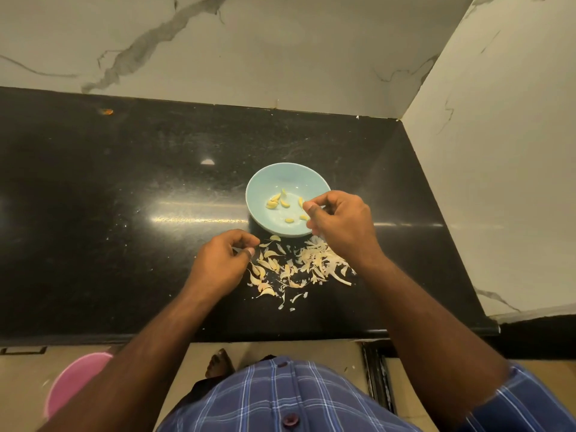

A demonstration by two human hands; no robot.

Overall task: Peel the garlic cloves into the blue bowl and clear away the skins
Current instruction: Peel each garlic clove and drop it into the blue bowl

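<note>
Right hand (341,224) pinches something small over the blue bowl (263,185) — left hand (223,260) pinches a skin by the skins (311,266).

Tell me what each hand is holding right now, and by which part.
Left hand pinches something thin and pale between thumb and fingertips, likely a skin. Right hand, over the blue bowl, has pinched fingertips; its contents cannot be told.

Both forearms extend forward from the lower frame edge, bare below rolled plaid sleeves. Left hand (224,260): knuckles up, fingers (249,241) curled, thumb against fingertips in a pinch. Right hand (339,222): raised farther forward, fingers curled inward, thumb meeting index fingertip.
</note>
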